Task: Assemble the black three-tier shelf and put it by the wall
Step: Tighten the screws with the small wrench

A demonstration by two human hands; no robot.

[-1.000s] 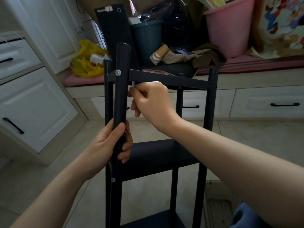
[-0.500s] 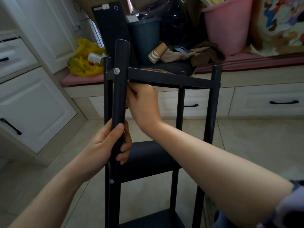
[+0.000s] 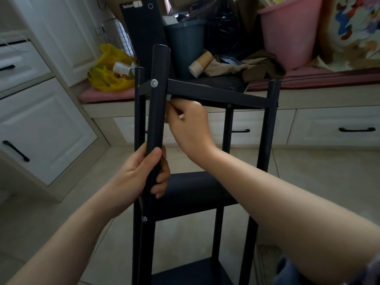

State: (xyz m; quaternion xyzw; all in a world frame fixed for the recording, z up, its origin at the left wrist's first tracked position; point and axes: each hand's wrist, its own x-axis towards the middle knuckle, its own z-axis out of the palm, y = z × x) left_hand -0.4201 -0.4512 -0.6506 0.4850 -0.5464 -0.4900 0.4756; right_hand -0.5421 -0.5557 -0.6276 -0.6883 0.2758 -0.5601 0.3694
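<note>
The black three-tier shelf (image 3: pixel 207 190) stands upright on the tiled floor right in front of me, with four round posts and three dark tiers. My left hand (image 3: pixel 141 171) grips the near left post (image 3: pixel 157 112) just above the middle tier. Under the top tier's front rail (image 3: pixel 216 94), my right hand (image 3: pixel 189 124) pinches a small silver tool (image 3: pixel 169 98) beside that post. A silver screw head (image 3: pixel 154 83) shows on the post at the top rail, and another screw (image 3: pixel 144 219) sits lower down.
Behind the shelf runs a low bench with a pink cushion (image 3: pixel 320 76), carrying a yellow bag (image 3: pixel 109 73), a dark bin (image 3: pixel 185 46), paper cups (image 3: pixel 200 64) and a pink tub (image 3: pixel 290 31). White drawers (image 3: pixel 41 128) stand at the left. Tiled floor (image 3: pixel 320 175) lies at the right.
My right hand has turned and shifted left and up against the post under the top rail. My left hand keeps its grip on the post.
</note>
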